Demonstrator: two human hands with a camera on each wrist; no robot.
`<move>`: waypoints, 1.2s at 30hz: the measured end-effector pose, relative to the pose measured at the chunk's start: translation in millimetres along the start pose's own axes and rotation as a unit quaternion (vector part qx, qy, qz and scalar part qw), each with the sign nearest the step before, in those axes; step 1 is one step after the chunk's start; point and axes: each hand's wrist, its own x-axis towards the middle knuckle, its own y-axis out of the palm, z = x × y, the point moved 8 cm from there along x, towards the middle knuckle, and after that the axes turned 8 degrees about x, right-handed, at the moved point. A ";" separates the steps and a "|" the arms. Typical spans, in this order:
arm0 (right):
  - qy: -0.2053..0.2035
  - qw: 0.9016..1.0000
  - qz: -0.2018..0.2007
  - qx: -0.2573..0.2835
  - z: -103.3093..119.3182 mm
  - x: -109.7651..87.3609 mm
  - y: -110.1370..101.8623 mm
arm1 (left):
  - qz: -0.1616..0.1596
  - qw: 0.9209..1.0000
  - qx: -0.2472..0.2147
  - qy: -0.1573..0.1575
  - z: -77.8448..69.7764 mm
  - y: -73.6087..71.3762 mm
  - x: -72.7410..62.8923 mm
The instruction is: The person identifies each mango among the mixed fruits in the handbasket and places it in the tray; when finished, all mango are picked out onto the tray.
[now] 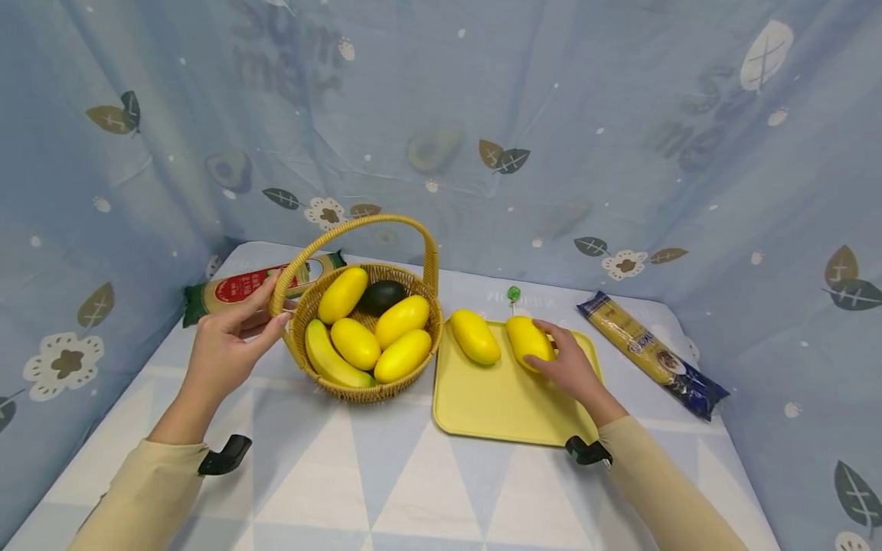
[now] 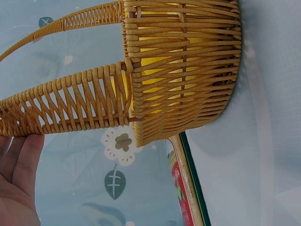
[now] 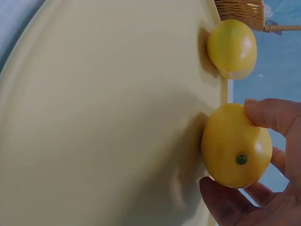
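Observation:
My left hand [image 1: 223, 344] holds the left side of the handle [image 1: 347, 227] of a wicker basket [image 1: 365, 393], with thumb and fingers on either side. Inside the basket are several yellow mangoes [image 1: 354, 343], a banana [image 1: 329, 355] and a dark green avocado [image 1: 382, 297]. On the right, my right hand [image 1: 570, 366] grips a yellow mango [image 1: 527, 340] between thumb and fingers, at the back of a yellow tray [image 1: 492, 405]. In the right wrist view the green stem tip of this mango [image 3: 235, 141] shows. A second mango [image 1: 475, 337] lies on the tray to its left.
Behind the basket on the left lies a green and red packet [image 1: 237, 289]. A gold and blue packet [image 1: 651, 352] lies right of the tray. Behind the tray is a small green object [image 1: 513, 294] on a thin stem. Blue curtains [image 1: 441, 115] close in the table.

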 end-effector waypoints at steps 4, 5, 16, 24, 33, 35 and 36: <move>0.004 1.000 -0.004 -0.015 -1.4 0.5 -0.4 | 0.000 1.000 0.005 -0.001 0.9 -0.5 -0.4; 0.003 1.000 -0.004 -0.019 -1.3 0.9 -0.2 | 0.001 1.000 0.005 0.000 1.2 -0.6 -0.6; -0.002 1.000 -0.011 -0.021 -1.5 2.2 0.7 | 0.003 1.000 -0.008 -0.005 1.5 -0.8 -0.7; -0.017 0.999 -0.031 -0.022 -2.4 -3.5 -2.9 | 0.001 1.000 0.007 -0.006 1.3 0.5 -0.3; -0.032 0.999 -0.034 -0.010 0.8 -9.4 -6.1 | 0.001 1.000 0.002 -0.008 0.4 -0.2 -0.2; -0.039 0.999 -0.036 -0.011 3.9 -10.6 -7.3 | 0.001 1.000 0.003 -0.008 0.4 -0.4 -0.2; -0.042 0.998 -0.037 -0.012 5.9 -11.2 -7.8 | 0.001 1.000 0.003 -0.008 0.5 -0.2 -0.2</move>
